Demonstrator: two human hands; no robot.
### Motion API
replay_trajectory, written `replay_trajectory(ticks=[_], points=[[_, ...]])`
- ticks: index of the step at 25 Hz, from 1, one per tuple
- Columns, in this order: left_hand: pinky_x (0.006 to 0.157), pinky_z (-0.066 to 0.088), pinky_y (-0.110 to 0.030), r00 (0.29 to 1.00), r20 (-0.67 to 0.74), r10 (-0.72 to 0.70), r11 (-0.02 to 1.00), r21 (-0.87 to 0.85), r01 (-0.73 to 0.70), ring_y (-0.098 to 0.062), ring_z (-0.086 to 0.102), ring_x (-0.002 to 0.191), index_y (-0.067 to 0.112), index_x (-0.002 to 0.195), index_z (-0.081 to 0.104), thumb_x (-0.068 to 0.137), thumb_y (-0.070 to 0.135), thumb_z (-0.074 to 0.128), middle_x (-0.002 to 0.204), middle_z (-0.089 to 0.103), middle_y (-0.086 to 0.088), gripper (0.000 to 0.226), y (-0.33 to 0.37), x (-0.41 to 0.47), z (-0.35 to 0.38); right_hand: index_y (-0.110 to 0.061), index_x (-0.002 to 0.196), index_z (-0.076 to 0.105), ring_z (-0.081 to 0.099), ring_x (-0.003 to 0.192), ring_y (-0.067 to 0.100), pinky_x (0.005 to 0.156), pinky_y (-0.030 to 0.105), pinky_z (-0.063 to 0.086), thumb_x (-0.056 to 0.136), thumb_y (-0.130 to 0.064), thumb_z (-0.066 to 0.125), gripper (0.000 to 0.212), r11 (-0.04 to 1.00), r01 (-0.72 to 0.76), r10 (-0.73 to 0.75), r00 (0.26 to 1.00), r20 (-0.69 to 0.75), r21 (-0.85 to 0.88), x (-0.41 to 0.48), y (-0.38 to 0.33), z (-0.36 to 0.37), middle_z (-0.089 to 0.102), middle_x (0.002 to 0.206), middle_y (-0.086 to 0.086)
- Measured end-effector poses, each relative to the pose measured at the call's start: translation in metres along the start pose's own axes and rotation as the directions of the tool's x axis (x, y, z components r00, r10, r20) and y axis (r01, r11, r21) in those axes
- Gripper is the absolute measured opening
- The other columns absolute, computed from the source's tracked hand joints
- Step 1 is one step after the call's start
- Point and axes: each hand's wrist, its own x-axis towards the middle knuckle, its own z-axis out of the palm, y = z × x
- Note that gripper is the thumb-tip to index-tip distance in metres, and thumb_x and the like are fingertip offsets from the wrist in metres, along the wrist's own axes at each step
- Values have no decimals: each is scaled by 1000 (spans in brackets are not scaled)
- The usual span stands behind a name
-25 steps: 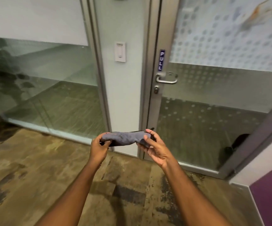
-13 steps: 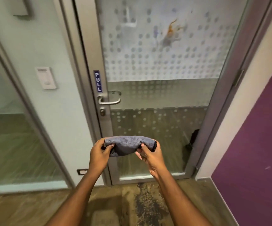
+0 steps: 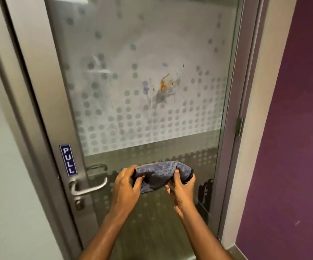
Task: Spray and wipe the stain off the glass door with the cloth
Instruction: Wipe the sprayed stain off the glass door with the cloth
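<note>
A frosted, dotted glass door (image 3: 125, 119) in a metal frame fills the view. An orange-brown stain (image 3: 164, 83) sits on the glass above centre, with wet streaks running down below it. A folded grey-blue cloth (image 3: 159, 175) is held bunched between both hands, well below the stain and in front of the lower glass. My left hand (image 3: 125, 186) grips its left end; my right hand (image 3: 183, 190) grips its right end. No spray bottle is in view.
A metal lever handle (image 3: 90, 186) with a lock sits left of my hands, under a blue PULL sign (image 3: 68, 160). A hinge (image 3: 239, 126) is on the right frame. A purple wall (image 3: 292, 128) stands close on the right.
The view has swung right and closer to the door; the stain now lies near centre. Both hands keep hold of the cloth, bunching it tighter and raising it before the lower glass.
</note>
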Motion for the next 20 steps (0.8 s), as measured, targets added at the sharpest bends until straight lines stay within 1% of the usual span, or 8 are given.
replay_trajectory(ticks=[4, 8, 10, 12, 14, 16, 18, 20], points=[[66, 45, -22, 993, 97, -66, 998, 11, 65, -12, 60, 77, 20, 103, 66, 81, 22, 69, 90, 65, 3, 23, -23, 47, 24, -25, 119, 41, 66, 100, 26, 63, 33, 57, 92, -28, 61, 34, 998, -10, 1, 988, -154, -59, 45, 14, 26, 60, 114, 4], [60, 41, -16, 944, 288, -160, 986, 86, 141, -11, 63, 74, 18, 88, 70, 79, 14, 65, 82, 71, 1, 12, -49, 47, 63, -24, 130, 37, 64, 102, 35, 75, 46, 57, 90, -21, 63, 48, 984, -179, 169, 926, -338, 2, 82, 56, 6, 59, 119, 14], [52, 36, -8, 913, 369, -173, 982, 135, 132, -10, 63, 71, 18, 80, 70, 77, 9, 60, 72, 66, 4, 14, -63, 36, 83, -23, 125, 39, 64, 96, 34, 80, 51, 56, 89, -16, 65, 45, 973, -222, 228, 898, -375, 60, 97, 78, -13, 60, 119, 18], [48, 35, -9, 878, 437, -196, 976, 171, 133, -9, 60, 68, 15, 73, 69, 75, 6, 58, 64, 57, 7, 15, -79, 24, 104, -22, 123, 44, 65, 84, 30, 72, 45, 57, 89, -18, 64, 39, 959, -264, 282, 874, -396, 100, 111, 98, -32, 62, 116, 18], [51, 31, -13, 841, 487, -234, 965, 224, 139, -13, 58, 71, 10, 70, 67, 75, 8, 58, 62, 47, 7, 11, -92, 14, 122, -26, 123, 45, 61, 78, 24, 66, 40, 54, 92, -23, 60, 35, 932, -349, 358, 833, -421, 101, 118, 119, -51, 62, 113, 13], [58, 29, -18, 798, 537, -273, 951, 277, 139, -16, 56, 74, 3, 72, 67, 77, 10, 59, 63, 43, 5, 12, -104, 5, 138, -28, 117, 48, 58, 82, 24, 71, 45, 50, 93, -24, 57, 26, 891, -442, 441, 791, -425, 103, 123, 136, -67, 60, 111, 10], [63, 34, -23, 724, 632, -277, 950, 294, 107, -17, 57, 77, 1, 78, 69, 81, 15, 62, 62, 36, 9, 16, -113, -9, 152, -23, 120, 52, 55, 96, 31, 81, 54, 47, 95, -27, 53, 26, 828, -549, 539, 720, -437, 117, 129, 147, -85, 58, 116, 12], [73, 42, -27, 649, 708, -278, 950, 304, 75, -19, 60, 86, 4, 88, 71, 84, 15, 61, 69, 39, 8, 15, -121, -25, 163, -14, 126, 52, 51, 115, 37, 96, 56, 43, 99, -30, 44, 33, 738, -659, 648, 630, -428, 145, 136, 155, -102, 51, 131, 18]])
